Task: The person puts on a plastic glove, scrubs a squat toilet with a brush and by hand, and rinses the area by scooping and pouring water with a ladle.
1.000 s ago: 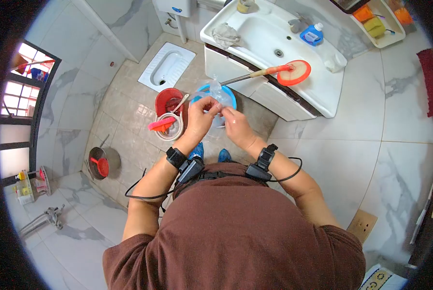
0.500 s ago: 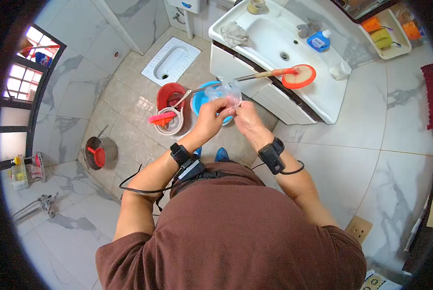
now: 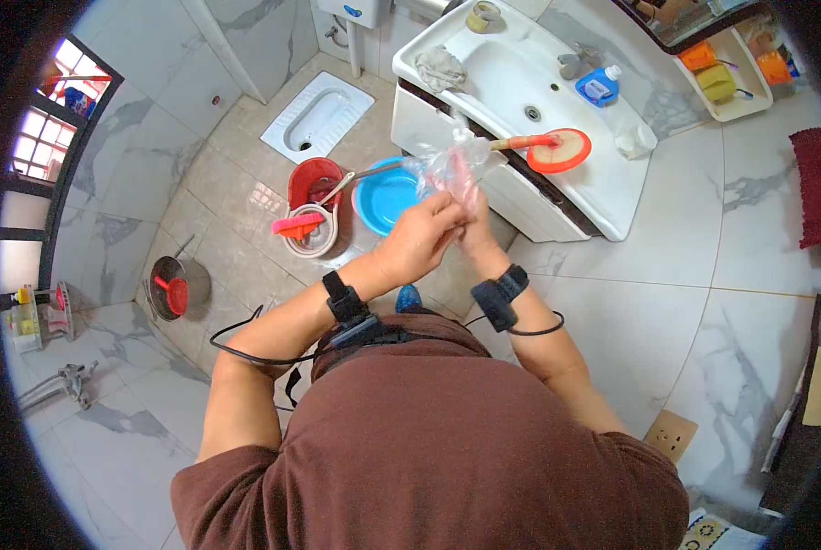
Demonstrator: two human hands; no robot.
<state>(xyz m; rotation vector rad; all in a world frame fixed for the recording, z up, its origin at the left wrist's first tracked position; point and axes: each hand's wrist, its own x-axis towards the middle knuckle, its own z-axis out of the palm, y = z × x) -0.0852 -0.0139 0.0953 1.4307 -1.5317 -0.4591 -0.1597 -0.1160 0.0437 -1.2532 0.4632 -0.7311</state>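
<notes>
My left hand (image 3: 421,236) pinches the lower edge of a clear, thin plastic piece (image 3: 447,163) that looks like a disposable glove. Inside this plastic, the fingers of my right hand (image 3: 473,231) point forward, stretched out and showing pink through it. The two hands touch at the plastic's opening, in front of the washbasin cabinet. Beyond them, a long-handled tool with a round red and cream head (image 3: 559,151), like a plunger, leans on the basin edge. A blue basin (image 3: 387,203) on the floor lies just left of the plastic.
A red bucket (image 3: 311,174) and a white pail (image 3: 323,240) with a pink-red brush (image 3: 298,224) stand on the floor. Farther left is a metal pot (image 3: 195,284). The washbasin (image 3: 626,206) holds a blue bottle (image 3: 599,87) and a grey cloth (image 3: 440,70). A squat toilet (image 3: 355,101) lies behind.
The plastic has opened out and moved forward, with my right fingers now reaching into it. My left hand has shifted down toward my right wrist. The view has moved slightly.
</notes>
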